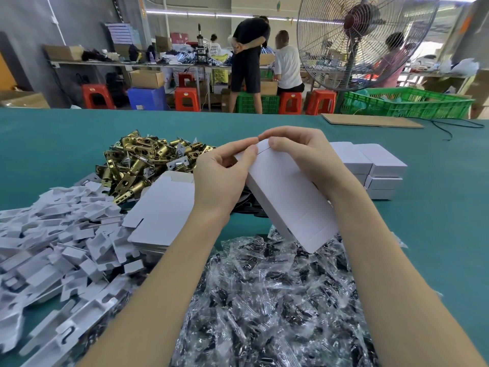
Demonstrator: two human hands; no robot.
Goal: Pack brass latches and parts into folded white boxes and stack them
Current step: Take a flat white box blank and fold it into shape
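I hold a folded white box (285, 197) tilted above the table, its far end raised. My left hand (222, 176) grips that far end from the left, thumb and fingers on its flap. My right hand (301, 154) holds the same end from the right, fingertips meeting the left ones on top. A heap of brass latches (143, 160) lies behind and to the left. Flat unfolded white boxes (164, 213) are piled beside my left wrist. Closed white boxes (375, 170) are stacked at the right, partly hidden by my right hand.
White card inserts (53, 242) are heaped at the left. Clear bags of dark parts (270, 292) cover the near middle of the green table (436, 207). A cardboard sheet (370, 120) lies at the far edge. Beyond stand a fan (362, 41), green crates, red stools and people.
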